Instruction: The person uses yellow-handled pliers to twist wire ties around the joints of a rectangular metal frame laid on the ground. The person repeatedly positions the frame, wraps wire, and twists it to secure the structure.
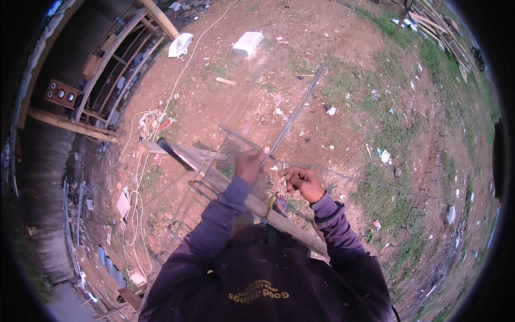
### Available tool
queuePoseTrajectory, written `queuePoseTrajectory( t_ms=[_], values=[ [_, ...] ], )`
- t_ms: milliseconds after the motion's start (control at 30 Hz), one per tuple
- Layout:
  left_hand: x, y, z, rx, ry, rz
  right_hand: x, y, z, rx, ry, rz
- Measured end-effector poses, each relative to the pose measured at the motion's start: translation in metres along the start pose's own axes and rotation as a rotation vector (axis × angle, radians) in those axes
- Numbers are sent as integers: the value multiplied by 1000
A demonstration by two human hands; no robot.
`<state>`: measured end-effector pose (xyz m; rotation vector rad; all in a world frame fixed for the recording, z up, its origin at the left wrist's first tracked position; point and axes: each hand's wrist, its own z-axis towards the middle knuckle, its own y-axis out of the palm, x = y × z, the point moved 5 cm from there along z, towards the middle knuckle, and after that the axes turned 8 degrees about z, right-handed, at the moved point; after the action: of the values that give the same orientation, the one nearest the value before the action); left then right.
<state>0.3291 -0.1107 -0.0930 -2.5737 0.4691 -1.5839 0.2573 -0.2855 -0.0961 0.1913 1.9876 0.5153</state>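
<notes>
Sweatshirt lettering: Gold print in several lines was borne upside down on the dark sweatshirt (300,273).
Metal rods: Slim metal rods (296,111) were clamped in the left hand (250,165), slanting out in front of the body; their number could not be told.
Right hand: The right hand (303,183) was held just beside the rods, apart from the left hand, fingers curled; whether the thin wire (348,174) was pinched could not be told.
Wooden beam: The space below the forearms was crossed by one wooden beam (296,229).
White litter: One block (248,44) and one bag (181,45) were seen beyond.
Loudspeaker: Three round drivers were counted on one brown loudspeaker (63,94), at left.
</notes>
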Motion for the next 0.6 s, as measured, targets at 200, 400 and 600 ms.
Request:
queuePoseTrajectory(
  t_ms=[200,400,600],
  values=[
    [0,4,1,61,157,-52,-87,20,-14,-89,-526,-1091],
    [-3,2,-1,53,79,-161,-143,50,71,-276,-752,-1336],
    [6,2,-7,89,101,-191,-116,46,160,-366,-329,-1459]
  ],
)
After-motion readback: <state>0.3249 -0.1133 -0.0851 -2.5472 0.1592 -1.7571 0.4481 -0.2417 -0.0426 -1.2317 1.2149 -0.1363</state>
